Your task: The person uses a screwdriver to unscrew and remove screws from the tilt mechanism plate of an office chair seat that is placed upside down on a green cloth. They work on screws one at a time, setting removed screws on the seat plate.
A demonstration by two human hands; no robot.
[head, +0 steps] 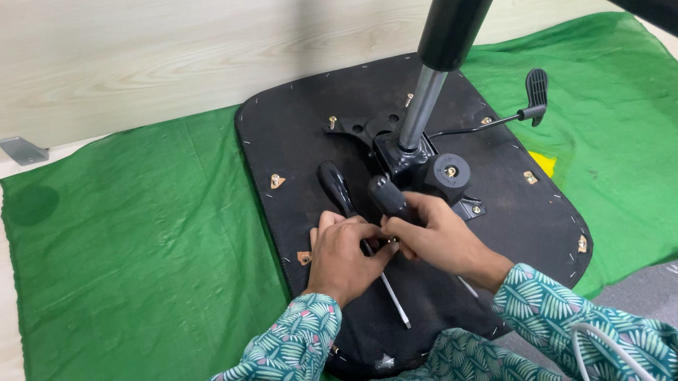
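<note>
Two hands, left hand (346,253) and right hand (435,236), press together, pinching a small fitting at 6 o'clock of the mechanism plate (404,156) on the upturned seat base (517,219). Risk: the loose screwdriver (358,232) beneath may roll; the fitting may slip.

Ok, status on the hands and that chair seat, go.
Left hand and right hand pinched together on the upturned seat base. Two screwdrivers: one lying, other by right hand. Gas cylinder overhead.
</note>
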